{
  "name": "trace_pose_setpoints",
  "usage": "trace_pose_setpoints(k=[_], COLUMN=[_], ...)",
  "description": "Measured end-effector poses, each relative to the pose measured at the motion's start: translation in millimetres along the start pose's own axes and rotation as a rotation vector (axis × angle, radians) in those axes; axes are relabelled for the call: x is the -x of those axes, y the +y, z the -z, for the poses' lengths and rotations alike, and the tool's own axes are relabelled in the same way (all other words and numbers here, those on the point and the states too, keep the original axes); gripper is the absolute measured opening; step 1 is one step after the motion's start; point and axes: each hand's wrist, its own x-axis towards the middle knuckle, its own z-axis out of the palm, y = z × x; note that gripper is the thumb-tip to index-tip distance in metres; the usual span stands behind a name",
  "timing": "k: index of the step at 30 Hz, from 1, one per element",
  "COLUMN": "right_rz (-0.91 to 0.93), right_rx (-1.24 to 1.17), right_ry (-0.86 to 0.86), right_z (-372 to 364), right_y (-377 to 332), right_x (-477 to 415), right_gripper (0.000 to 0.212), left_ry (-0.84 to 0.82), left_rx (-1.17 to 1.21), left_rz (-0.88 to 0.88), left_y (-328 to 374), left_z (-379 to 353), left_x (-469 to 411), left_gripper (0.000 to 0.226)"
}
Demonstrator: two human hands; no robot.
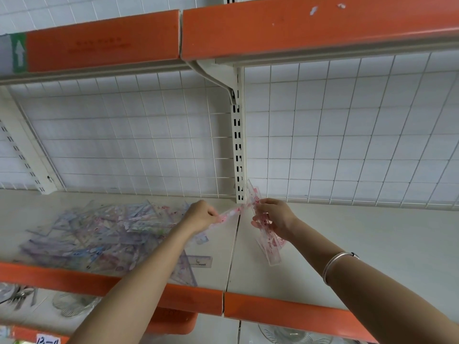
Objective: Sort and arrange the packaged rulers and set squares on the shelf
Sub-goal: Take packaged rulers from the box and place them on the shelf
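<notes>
ruler pile [99, 234] blurred, print unreadable

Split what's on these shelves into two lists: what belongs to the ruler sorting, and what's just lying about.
Belongs to the job:
- pile of packaged rulers and set squares
- pink ruler pack in the left hand
- pink ruler packs in the right hand

Just lying about, on the shelf below:
- cutlery
- glass dishes

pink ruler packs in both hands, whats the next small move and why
Probably bring the pink ruler pack in the left hand onto the bundle of pink packs that the right hand grips, edges lined up. Both carry the same pink print, their far ends nearly meet above the shelf seam, and the mixed pile remains unsorted on the left.
</notes>
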Motion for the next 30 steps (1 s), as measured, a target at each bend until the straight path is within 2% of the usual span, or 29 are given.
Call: trace_pose_setpoints(k=[6, 11, 19, 22, 25, 30], right_rz=[0.055, 0.093, 0.086, 0.056, 0.041, 0.082], right_rx=[-0.030, -0.039, -0.097, -0.085, -0.019, 0.050], right_ry=[0.022, -0.016, -0.039, -0.071, -0.093, -0.051], right_z=[-8, -12, -17, -20, -23, -33], right_y=[-5, -8, -3, -1, 0, -1], right_x=[0, 1, 2, 4, 3, 1], right_gripper=[0.013, 0.009, 0.009, 0.010, 0.009, 0.019], left_ry=[0.092, -0.017, -0.107, -0.133, -0.148, 0.032], left_rx=[0.370, 0.746, 1.072, 1.027, 0.847, 0.185], left_rz=[0.004, 0.099, 0.168, 0.124, 0.078, -0.040], left_y=[20, 30, 39, 36, 24, -13], left_z=[3, -7, -19, -19, -17, 0], left_x=[2, 9, 14, 16, 15, 11], left_gripper=[0.017, 0.023, 0.017, 0.014, 0.011, 0.018])
